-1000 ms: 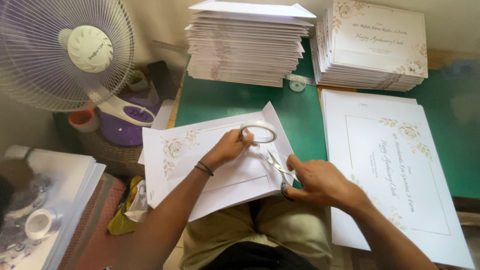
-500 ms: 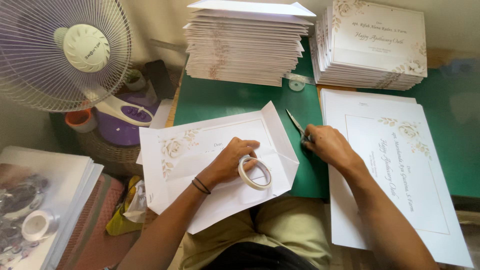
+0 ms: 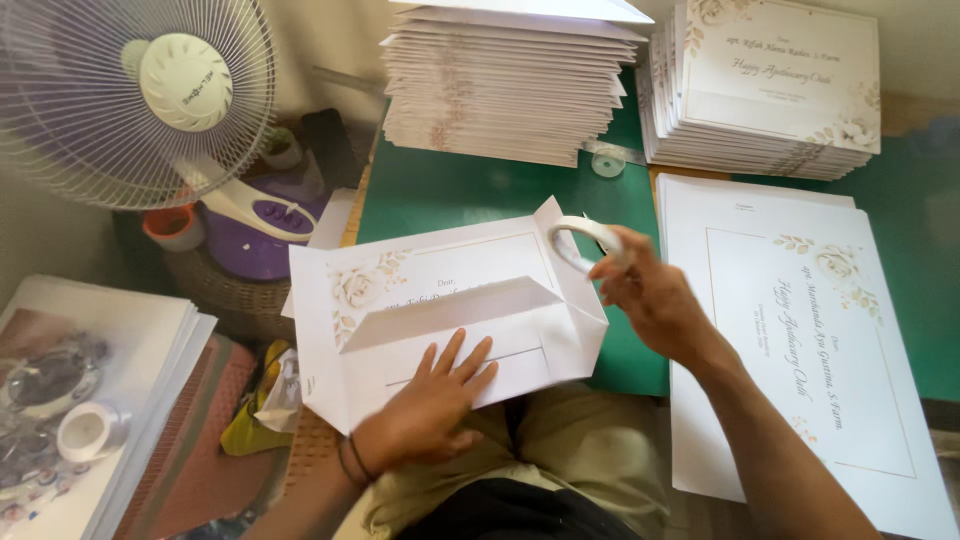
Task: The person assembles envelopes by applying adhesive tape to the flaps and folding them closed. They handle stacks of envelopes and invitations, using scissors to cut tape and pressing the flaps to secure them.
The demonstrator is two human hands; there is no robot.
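Left hand (image 3: pixel 432 400) lies flat, fingers spread, pressing the lower flap of a white floral envelope (image 3: pixel 440 310) that sits half folded on the green table (image 3: pixel 470 190), its near edge over the person's lap. Right hand (image 3: pixel 650 295) is at the envelope's right end, fingers closed around a roll of clear tape (image 3: pixel 585 243), holding it just above the side flap. Two tall stacks of envelopes (image 3: pixel 510 85) and printed cards (image 3: pixel 770 90) stand at the table's far side. A flat unfolded sheet (image 3: pixel 800 340) lies to the right. A white fan (image 3: pixel 140 90) stands on the left, another tape roll (image 3: pixel 88 430) below it.
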